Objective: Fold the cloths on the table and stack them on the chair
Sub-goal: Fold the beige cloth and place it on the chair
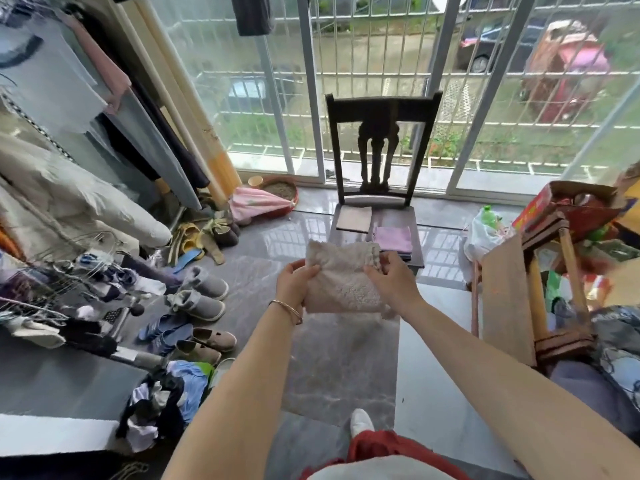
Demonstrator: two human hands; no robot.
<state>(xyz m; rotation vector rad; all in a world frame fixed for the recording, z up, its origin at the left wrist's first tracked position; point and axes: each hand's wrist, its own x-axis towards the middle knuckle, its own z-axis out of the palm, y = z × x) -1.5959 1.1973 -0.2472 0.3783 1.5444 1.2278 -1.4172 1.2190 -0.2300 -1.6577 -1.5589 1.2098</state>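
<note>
A folded beige terry cloth (341,277) is held in the air in front of me, just short of the dark wooden chair (381,116). My left hand (294,282) grips its left edge and my right hand (393,277) grips its right edge, thumbs on top. On the chair seat lie a folded tan cloth (354,218) at the left and a folded lilac cloth (394,238) on a small stack at the right. The near edge of the seat is hidden behind the cloth that I hold.
Shoes and slippers (204,292) crowd the floor at the left, beside a clothes rack (69,98) and a pile of clothes (166,403). An upturned wooden stool (550,289) and boxes stand at the right. Barred glass doors (381,64) close the back.
</note>
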